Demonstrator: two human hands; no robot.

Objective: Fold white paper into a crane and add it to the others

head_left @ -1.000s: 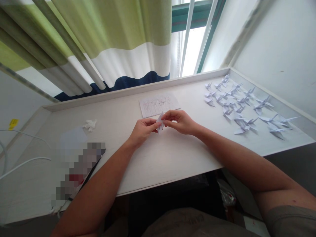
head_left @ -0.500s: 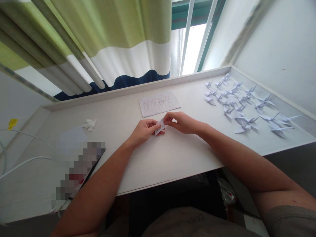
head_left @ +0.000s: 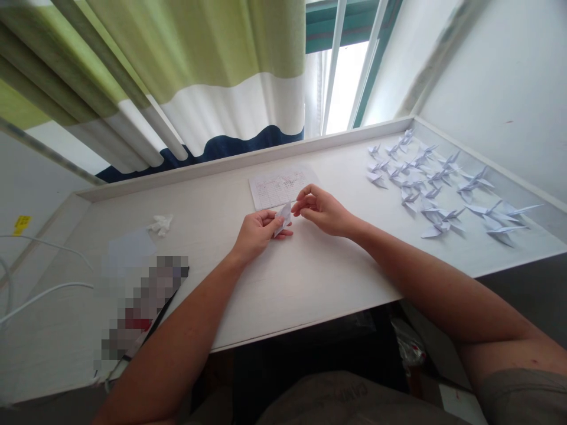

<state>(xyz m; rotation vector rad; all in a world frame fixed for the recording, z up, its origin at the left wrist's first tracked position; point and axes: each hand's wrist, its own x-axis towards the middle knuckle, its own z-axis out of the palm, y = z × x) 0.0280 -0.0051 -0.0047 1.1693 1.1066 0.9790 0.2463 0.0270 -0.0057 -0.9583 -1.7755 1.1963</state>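
Observation:
A small folded piece of white paper [head_left: 283,218] is pinched between the thumb and fingers of my left hand [head_left: 257,235], just above the middle of the desk. Its upper tip points up and to the right. My right hand [head_left: 324,211] hovers close by on the right, fingers curved and apart, holding nothing; a small gap separates its fingertips from the paper. Behind both hands lies a printed sheet [head_left: 277,184] with a table on it. Several folded white paper cranes [head_left: 416,195] stand in loose rows on the right part of the desk.
On the left are a crumpled white tissue [head_left: 160,225], a pale paper sheet [head_left: 126,251], a pixelated dark-edged object [head_left: 148,307] and white cables [head_left: 53,290]. A raised rim [head_left: 212,164] runs along the back of the white desk [head_left: 283,295], below the curtain [head_left: 199,71].
My right hand has let go of the folded paper and drawn slightly away to the right, its fingers spreading. My left hand keeps hold of the paper, whose tip now stands more upright.

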